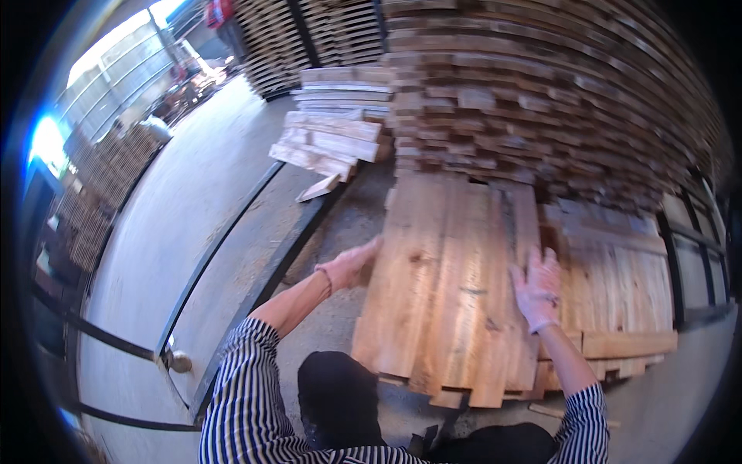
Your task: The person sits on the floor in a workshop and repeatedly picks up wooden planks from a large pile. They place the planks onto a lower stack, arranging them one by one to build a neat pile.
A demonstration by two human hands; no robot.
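A layer of reddish-brown wooden planks (433,286) lies side by side in front of me, their near ends uneven. My left hand (354,264) is at the left edge of this layer; its fingertips are hidden or blurred against the wood, so its grip is unclear. My right hand (538,288), which seems to wear a thin pale glove, lies against the right edge with its fingers spread. Beside it on the right is a lower stack of paler planks (618,286). My hands are on opposite sides of the planks.
A tall stack of boards (541,100) rises just beyond the planks. At the far left of it, whitish boards (325,143) lie in a pile. Dark metal rails (270,271) run along the concrete floor (162,224) to my left. A dark metal frame (688,255) stands right.
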